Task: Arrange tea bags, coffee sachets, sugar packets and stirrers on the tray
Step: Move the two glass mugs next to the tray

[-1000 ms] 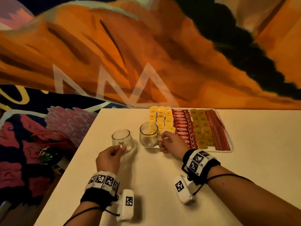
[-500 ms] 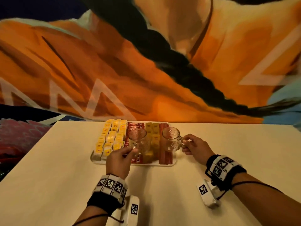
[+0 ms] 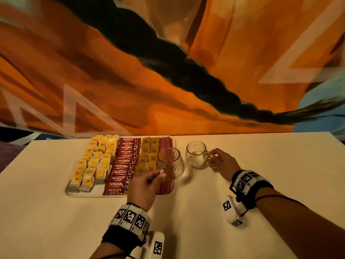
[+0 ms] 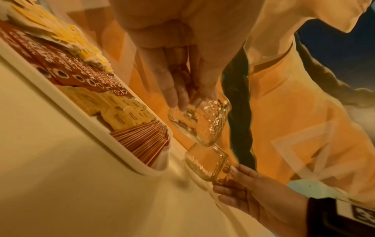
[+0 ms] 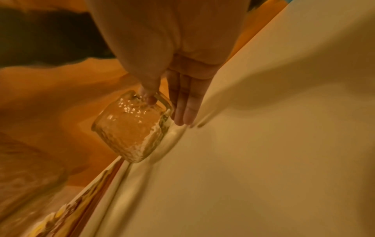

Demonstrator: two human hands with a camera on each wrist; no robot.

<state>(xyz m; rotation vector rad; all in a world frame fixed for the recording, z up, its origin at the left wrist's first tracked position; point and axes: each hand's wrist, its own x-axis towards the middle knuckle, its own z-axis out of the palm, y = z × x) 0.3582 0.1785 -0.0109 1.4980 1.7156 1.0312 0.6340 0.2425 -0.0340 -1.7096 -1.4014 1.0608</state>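
Observation:
A white tray (image 3: 85,194) on the table holds rows of yellow tea bags (image 3: 93,165), red coffee sachets (image 3: 124,165), tan sugar packets (image 3: 149,156) and red stirrers (image 3: 166,144). My left hand (image 3: 143,186) holds a clear glass mug (image 3: 170,163) by its handle, lifted over the tray's right end. In the left wrist view the same glass mug (image 4: 202,118) hangs from my left hand (image 4: 182,89). My right hand (image 3: 221,162) grips the handle of a second glass mug (image 3: 196,154), which stands on the table right of the tray. This second mug (image 5: 131,128) also shows under my right hand (image 5: 172,99).
The cream table (image 3: 261,174) stretches wide to the right and toward me. A wall painted orange and black (image 3: 168,71) rises right behind the table's far edge. The table's left edge (image 3: 15,161) drops off beyond the tray.
Both mugs have travelled rightward: the left-hand mug from left of the tray to over its right end, the right-hand mug from the tray's left to the table on its right.

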